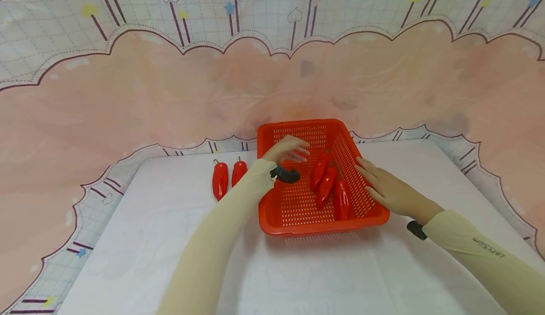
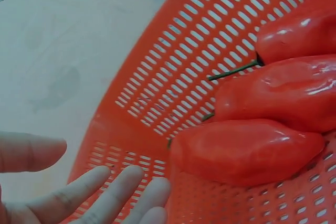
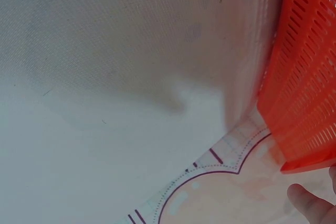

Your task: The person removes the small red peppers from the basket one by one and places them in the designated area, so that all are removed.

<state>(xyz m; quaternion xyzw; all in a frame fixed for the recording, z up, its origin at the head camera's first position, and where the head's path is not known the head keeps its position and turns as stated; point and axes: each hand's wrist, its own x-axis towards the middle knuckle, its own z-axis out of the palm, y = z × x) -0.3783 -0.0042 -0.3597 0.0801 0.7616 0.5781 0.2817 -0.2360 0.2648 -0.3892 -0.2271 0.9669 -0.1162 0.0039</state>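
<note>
A red plastic basket (image 1: pixel 325 228) stands on the table, with three red peppers (image 1: pixel 342 200) lying side by side in its right half. My left hand (image 1: pixel 286 149) hovers over the basket's left part, fingers spread and holding nothing. In the left wrist view, its fingers (image 2: pixel 113 190) are apart from the nearest pepper (image 2: pixel 241 150), whose green stem end faces the basket wall. My right hand (image 1: pixel 389 191) rests with extended fingers against the basket's right rim. The right wrist view catches only a fingertip (image 3: pixel 304 200) near the basket's corner (image 3: pixel 302 166).
Two more red peppers lie on the table left of the basket: one in full (image 1: pixel 220 180), the other (image 1: pixel 239 170) partly behind the left forearm. A white cloth (image 1: pixel 170 201) covers the table. Behind the basket hangs a pink patterned cloth (image 1: pixel 191 97).
</note>
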